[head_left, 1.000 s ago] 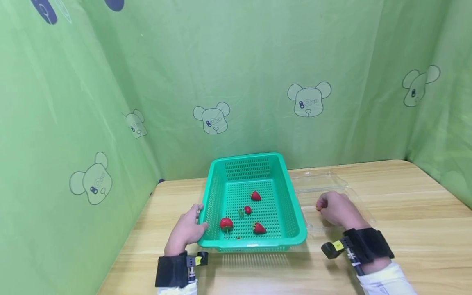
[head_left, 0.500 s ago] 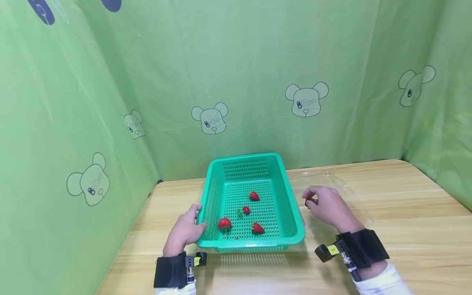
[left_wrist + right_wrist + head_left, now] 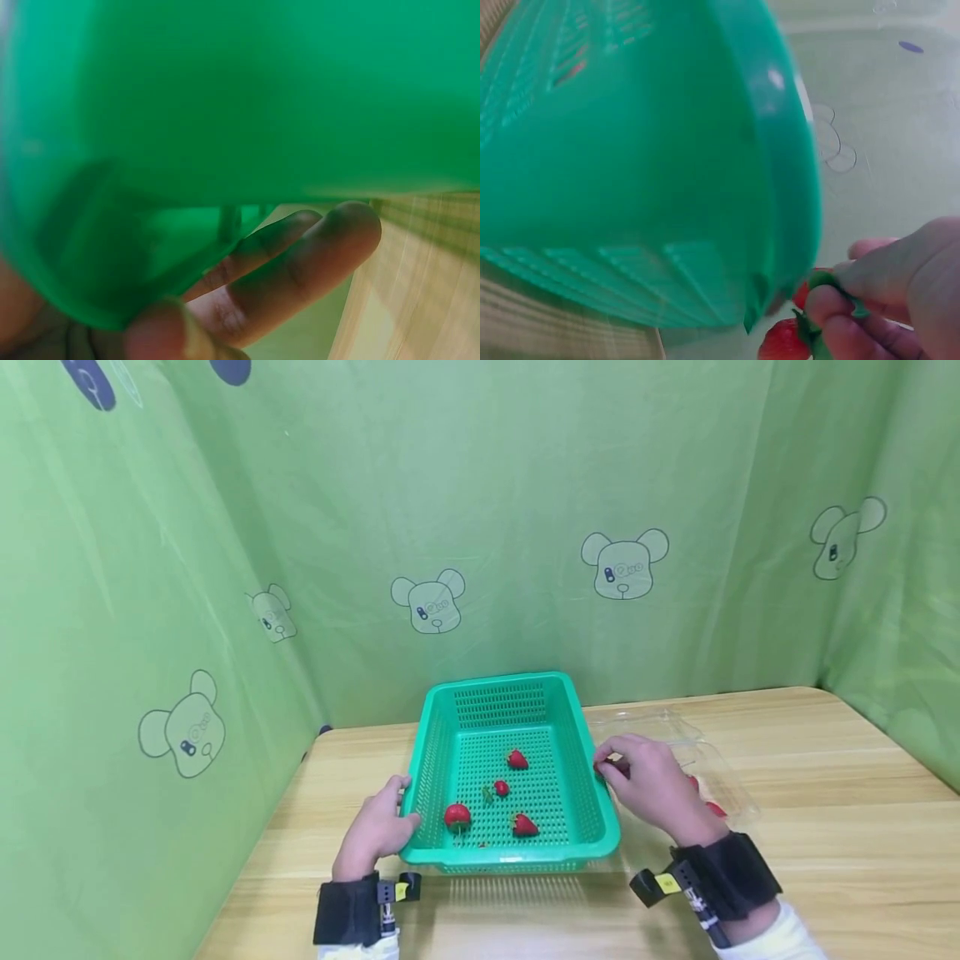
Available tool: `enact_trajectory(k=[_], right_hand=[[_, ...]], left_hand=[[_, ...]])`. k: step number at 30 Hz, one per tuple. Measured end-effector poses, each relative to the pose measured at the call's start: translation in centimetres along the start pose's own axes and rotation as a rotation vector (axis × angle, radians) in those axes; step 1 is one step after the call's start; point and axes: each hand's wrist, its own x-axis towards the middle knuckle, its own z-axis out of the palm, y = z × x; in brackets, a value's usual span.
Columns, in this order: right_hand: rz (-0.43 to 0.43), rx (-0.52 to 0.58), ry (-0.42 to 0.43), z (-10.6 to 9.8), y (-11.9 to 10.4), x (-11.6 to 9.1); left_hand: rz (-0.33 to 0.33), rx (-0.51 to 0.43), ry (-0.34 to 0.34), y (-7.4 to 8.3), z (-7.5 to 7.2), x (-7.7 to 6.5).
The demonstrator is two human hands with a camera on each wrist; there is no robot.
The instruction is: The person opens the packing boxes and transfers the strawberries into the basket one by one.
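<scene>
My left hand (image 3: 378,827) grips the near left corner of a green plastic basket (image 3: 517,858), thumb over the rim. In the left wrist view its fingers (image 3: 300,270) curl beneath the rim. Several red strawberries (image 3: 457,816) lie scattered on the perforated basket floor. At the right rim, my right hand (image 3: 660,785) pinches strawberries (image 3: 784,341) by their green leafy tops, as the right wrist view shows. Behind that hand sits a clear plastic clamshell box (image 3: 731,777), lid open toward the back, with red strawberries (image 3: 715,809) partly hidden by the wrist.
A wooden table (image 3: 840,843) carries the basket and the box. Green curtains (image 3: 517,527) printed with bear heads hang behind the table and along both sides.
My right hand has moved left from over the clear box to the basket's right rim, carrying strawberries. Strawberries in the box have come into view. The left hand keeps its hold.
</scene>
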Motion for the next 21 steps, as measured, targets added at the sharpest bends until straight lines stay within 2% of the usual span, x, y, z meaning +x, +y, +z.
enact_trajectory(k=[13,21], right_hand=[[-0.144,0.035,0.099,1.4,-1.6,-0.1],[-0.15,0.068,-0.014,1.4,-1.6,-0.2]], left_hand=[[0.0,-0.001,-0.004,-0.1,0.0,0.1],[-0.006,-0.002,-0.006,-0.1,0.0,0.2]])
